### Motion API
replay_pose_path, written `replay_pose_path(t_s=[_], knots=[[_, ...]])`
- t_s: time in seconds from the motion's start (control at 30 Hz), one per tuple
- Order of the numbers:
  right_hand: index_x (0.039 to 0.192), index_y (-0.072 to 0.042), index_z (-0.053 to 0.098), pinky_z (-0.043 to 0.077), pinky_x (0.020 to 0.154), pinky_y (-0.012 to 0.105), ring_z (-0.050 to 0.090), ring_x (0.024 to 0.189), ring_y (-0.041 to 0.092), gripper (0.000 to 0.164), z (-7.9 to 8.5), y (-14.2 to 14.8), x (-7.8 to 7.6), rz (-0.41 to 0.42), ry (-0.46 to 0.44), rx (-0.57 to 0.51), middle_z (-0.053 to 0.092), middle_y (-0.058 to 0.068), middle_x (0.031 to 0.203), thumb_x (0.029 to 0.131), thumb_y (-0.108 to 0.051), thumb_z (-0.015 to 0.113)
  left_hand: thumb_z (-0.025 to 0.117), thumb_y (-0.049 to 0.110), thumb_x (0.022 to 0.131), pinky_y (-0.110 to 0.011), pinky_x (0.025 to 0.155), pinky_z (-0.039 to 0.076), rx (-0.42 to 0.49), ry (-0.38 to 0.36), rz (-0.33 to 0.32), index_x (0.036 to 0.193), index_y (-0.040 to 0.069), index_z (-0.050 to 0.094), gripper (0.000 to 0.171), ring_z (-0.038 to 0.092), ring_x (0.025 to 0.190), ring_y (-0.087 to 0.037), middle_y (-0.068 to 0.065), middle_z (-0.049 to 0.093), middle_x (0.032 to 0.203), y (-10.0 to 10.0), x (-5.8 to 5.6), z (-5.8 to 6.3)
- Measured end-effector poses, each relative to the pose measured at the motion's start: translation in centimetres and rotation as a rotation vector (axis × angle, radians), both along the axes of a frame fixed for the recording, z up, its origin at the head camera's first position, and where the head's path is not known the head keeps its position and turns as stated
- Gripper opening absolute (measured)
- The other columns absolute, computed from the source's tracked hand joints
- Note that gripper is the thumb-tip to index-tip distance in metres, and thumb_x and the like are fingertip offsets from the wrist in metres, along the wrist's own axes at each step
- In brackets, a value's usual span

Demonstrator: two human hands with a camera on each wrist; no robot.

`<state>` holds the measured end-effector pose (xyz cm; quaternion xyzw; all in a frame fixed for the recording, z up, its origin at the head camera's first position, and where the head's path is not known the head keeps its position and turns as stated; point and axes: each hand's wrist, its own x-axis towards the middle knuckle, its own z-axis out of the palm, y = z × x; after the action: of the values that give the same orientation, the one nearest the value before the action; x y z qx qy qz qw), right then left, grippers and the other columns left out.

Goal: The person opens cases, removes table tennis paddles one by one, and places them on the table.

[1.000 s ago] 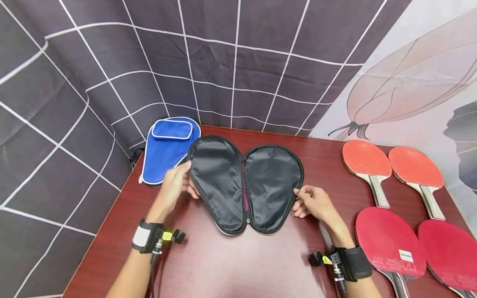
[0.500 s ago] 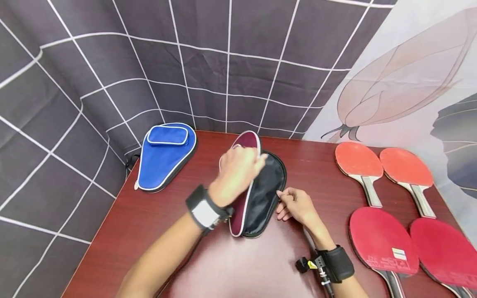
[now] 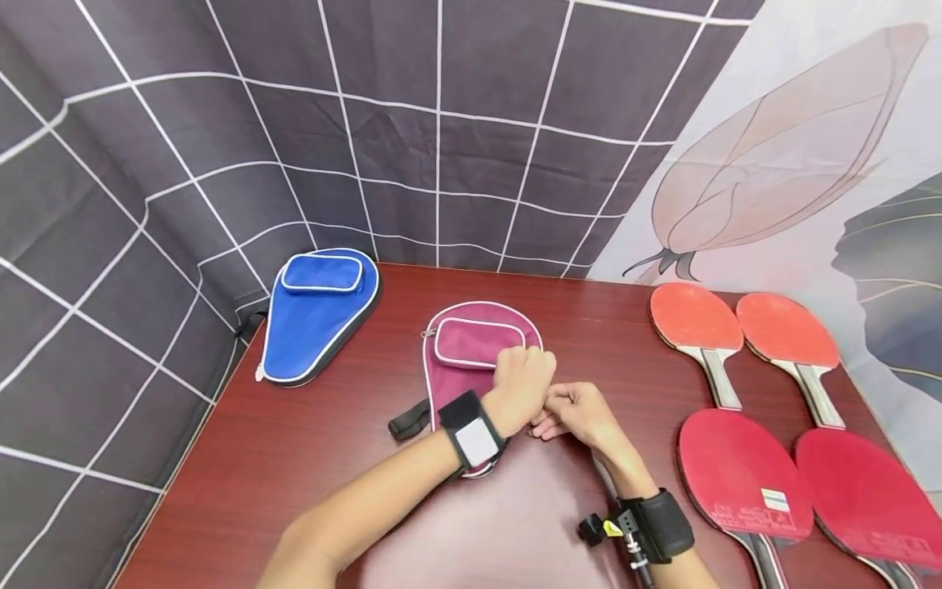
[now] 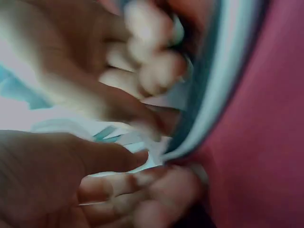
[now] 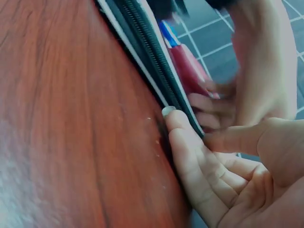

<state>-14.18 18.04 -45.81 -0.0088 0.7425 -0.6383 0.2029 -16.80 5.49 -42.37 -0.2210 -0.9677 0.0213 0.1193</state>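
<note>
A maroon table tennis paddle case (image 3: 464, 380) with white piping and a small front pocket (image 3: 480, 342) lies folded over on the table, pocket side up. Bent across its right side, my left hand (image 3: 524, 388) grips the edge with curled fingers; the wrist and forearm cover its lower part. My right hand (image 3: 577, 413) pinches the same right edge just beside the left one. In the right wrist view, the case's black zipper (image 5: 149, 50) runs along the side up to the right fingertips. The left wrist view is blurred, with both hands close together at the piping.
A blue paddle case (image 3: 312, 319) lies at the back left. Two orange-red paddles (image 3: 695, 315) and two darker red paddles (image 3: 743, 466) lie on the right. A black strap (image 3: 410, 421) sticks out left of the maroon case. Grid-patterned cloth (image 3: 390, 139) hangs behind the table (image 3: 309, 458).
My left hand has swung the left half of the opened case over to the right onto the other half. The black lining is now hidden. My right hand has stayed at the right edge.
</note>
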Motion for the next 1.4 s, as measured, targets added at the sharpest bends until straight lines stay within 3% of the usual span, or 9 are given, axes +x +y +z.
replay_pose_path(t_s=[0.1,0.2,0.33,0.47,0.6,0.83,1.03,1.17,1.4], knots=[[0.106,0.016,0.063,0.057,0.061,0.04,0.07,0.064,0.029,0.022,0.2,0.1,0.0,-0.005,0.01,0.002,0.069,0.023,0.078,0.096,0.001,0.049,0.065,0.037,0.087,-0.034,0.059,0.046,0.026,-0.057,-0.025,0.088,0.018,0.074,0.02,0.061,0.08,-0.02,-0.002,0.068,0.087,-2.4,2.6,0.1],[0.11,0.016,0.062,0.057,0.06,0.039,0.07,0.065,0.029,0.023,0.5,0.2,-0.1,-0.005,0.032,0.02,0.069,0.023,0.078,0.096,0.001,0.05,0.06,0.045,0.091,-0.044,0.086,0.046,0.031,-0.173,-0.032,0.119,0.012,0.067,0.043,0.054,0.115,-0.027,-0.008,0.063,0.121,-4.7,5.1,-0.2],[0.112,0.015,0.062,0.057,0.061,0.039,0.07,0.067,0.031,0.025,0.5,-0.1,-0.1,0.009,0.04,0.035,0.068,0.025,0.079,0.097,-0.002,0.052,0.058,0.046,0.093,-0.058,0.108,0.027,0.036,-0.266,-0.018,0.145,0.015,0.044,0.062,0.03,0.141,-0.031,-0.007,0.04,0.15,-7.2,6.2,-1.6],[0.113,0.014,0.062,0.057,0.061,0.041,0.07,0.067,0.034,0.027,0.4,-0.3,0.3,0.013,0.049,0.036,0.068,0.025,0.079,0.097,-0.006,0.054,0.056,0.041,0.095,-0.059,0.11,0.022,0.055,-0.231,-0.022,0.148,0.016,0.04,0.061,0.026,0.143,-0.031,-0.006,0.036,0.153,-8.7,5.7,-2.9],[0.113,0.014,0.062,0.057,0.06,0.041,0.07,0.066,0.034,0.026,0.2,-0.3,0.4,0.008,0.061,0.034,0.068,0.024,0.078,0.098,-0.006,0.053,0.053,0.037,0.096,-0.06,0.11,0.019,0.067,-0.209,-0.021,0.149,0.015,0.038,0.06,0.025,0.143,-0.031,-0.006,0.035,0.154,-10.0,4.8,-3.2],[0.111,0.012,0.064,0.057,0.06,0.041,0.07,0.065,0.032,0.024,0.2,-0.5,0.1,0.009,0.064,0.059,0.068,0.023,0.078,0.098,-0.005,0.053,0.05,0.035,0.097,-0.06,0.112,0.013,0.104,-0.214,0.019,0.152,0.017,0.032,0.06,0.019,0.145,-0.031,-0.003,0.029,0.157,-12.8,1.8,-3.9],[0.111,0.011,0.063,0.057,0.059,0.039,0.07,0.065,0.031,0.024,0.1,-0.3,0.0,0.022,0.068,0.061,0.068,0.022,0.077,0.098,-0.006,0.053,0.049,0.036,0.098,-0.059,0.113,0.009,0.129,-0.272,0.058,0.153,0.02,0.03,0.06,0.016,0.146,-0.029,-0.001,0.024,0.159,-14.6,-0.3,-3.9],[0.112,0.01,0.064,0.057,0.059,0.04,0.07,0.065,0.03,0.025,0.0,-0.1,0.1,0.019,0.041,0.054,0.067,0.022,0.077,0.099,-0.007,0.052,0.05,0.037,0.097,-0.059,0.113,0.009,0.143,-0.318,0.054,0.153,0.021,0.03,0.061,0.015,0.147,-0.029,-0.001,0.023,0.159,-15.0,-0.7,-3.6],[0.114,0.011,0.063,0.057,0.06,0.041,0.07,0.066,0.033,0.027,0.3,0.1,0.2,0.041,0.071,0.052,0.067,0.023,0.078,0.099,-0.009,0.053,0.049,0.036,0.098,-0.058,0.113,0.008,0.161,-0.316,0.061,0.153,0.02,0.029,0.06,0.014,0.147,-0.029,-0.001,0.023,0.159,-15.0,-0.7,-3.0]])
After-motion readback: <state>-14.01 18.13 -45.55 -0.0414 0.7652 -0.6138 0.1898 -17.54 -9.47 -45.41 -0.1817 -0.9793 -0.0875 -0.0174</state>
